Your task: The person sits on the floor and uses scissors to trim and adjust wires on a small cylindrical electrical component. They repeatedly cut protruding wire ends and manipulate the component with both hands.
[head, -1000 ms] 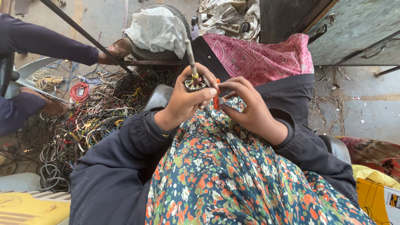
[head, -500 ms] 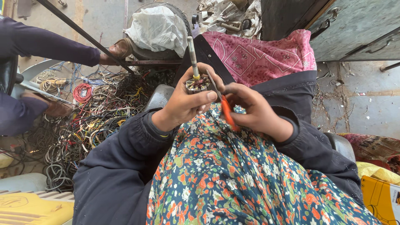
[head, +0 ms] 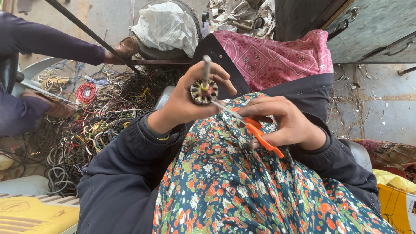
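- The setting is a scrap-strewn workshop floor of grey concrete [head: 381,108], seen from above, with a dark metal cabinet [head: 368,30] at the upper right.
- A big tangle of wires [head: 95,117] in black, red, yellow and grey covers the floor on the left.
- A white sack [head: 167,28] sits in a round tub beyond the wires, with crumpled scrap just right of it.
- A pink cloth [head: 277,56] lies ahead of the person's lap, above a dark garment edge.
- The lap itself is covered by a floral dress [head: 242,186] in dark blue with orange and white flowers.
- The left hand [head: 190,106] is curled tightly round a small motor rotor [head: 203,92], fingers wrapped over its far side and thumb below; the rotor's shaft [head: 206,67] points up and away.
- The rotor is held above the lap, near the middle of the view, its round end with copper windings facing the camera.
- The right hand [head: 281,123] is closed on orange-handled scissors [head: 255,130], fingers folded over the handles.
- The scissor blades reach left and their tip touches the rotor's lower right edge; I cannot tell how far the blades are apart.
- Another person's dark sleeve [head: 47,41] reaches across the upper left, the hand near a brown shoe [head: 125,45].
- A yellow crate [head: 34,216] shows at the lower left corner, and a yellow box [head: 396,208] at the lower right.
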